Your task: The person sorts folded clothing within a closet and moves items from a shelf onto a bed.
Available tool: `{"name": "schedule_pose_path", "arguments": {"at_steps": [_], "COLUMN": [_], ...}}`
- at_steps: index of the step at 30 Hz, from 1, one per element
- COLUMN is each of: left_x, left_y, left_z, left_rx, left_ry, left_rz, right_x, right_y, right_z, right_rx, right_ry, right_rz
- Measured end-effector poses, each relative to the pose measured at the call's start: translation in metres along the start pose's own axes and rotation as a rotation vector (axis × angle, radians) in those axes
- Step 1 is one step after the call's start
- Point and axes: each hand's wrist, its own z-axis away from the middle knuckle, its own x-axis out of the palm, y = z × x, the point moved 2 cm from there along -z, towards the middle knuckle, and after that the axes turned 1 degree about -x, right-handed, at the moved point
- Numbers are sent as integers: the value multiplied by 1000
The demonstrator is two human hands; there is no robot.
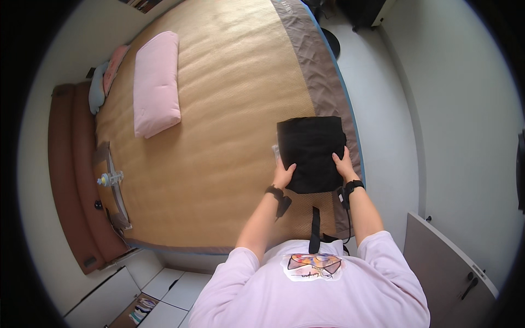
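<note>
A black cloth item, folded into a rough rectangle, lies over the near right part of the bed mat. My left hand grips its left edge, thumb on top and fingers hidden beneath. At the opposite edge, my right hand holds the cloth in the same way. A bit of clear plastic shows beside the cloth's left edge. Both wrists wear black straps with small devices, and a cable runs down from the right one.
A folded pink quilt lies farther up the bed. Pillows and a brown headboard are at the left, with a clear bottle near them. An open drawer holds clothes at lower left. A door stands at lower right.
</note>
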Motion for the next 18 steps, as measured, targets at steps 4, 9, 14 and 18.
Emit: {"name": "schedule_pose_path", "arguments": {"at_steps": [4, 9, 14, 18], "left_x": [-1, -3, -8, -19], "left_y": [2, 10, 5, -6], "left_z": [-3, 1, 12, 14], "left_rx": [-88, -95, -70, -93], "left_ry": [-64, -91, -112, -115], "left_rz": [116, 131, 210, 185], "right_x": [1, -2, -8, -7], "right_y": [8, 3, -13, -41], "right_z": [3, 2, 9, 16], "right_rx": [-38, -81, -118, -57], "right_ry": [33, 44, 48, 119], "right_rz": [40, 51, 91, 198]}}
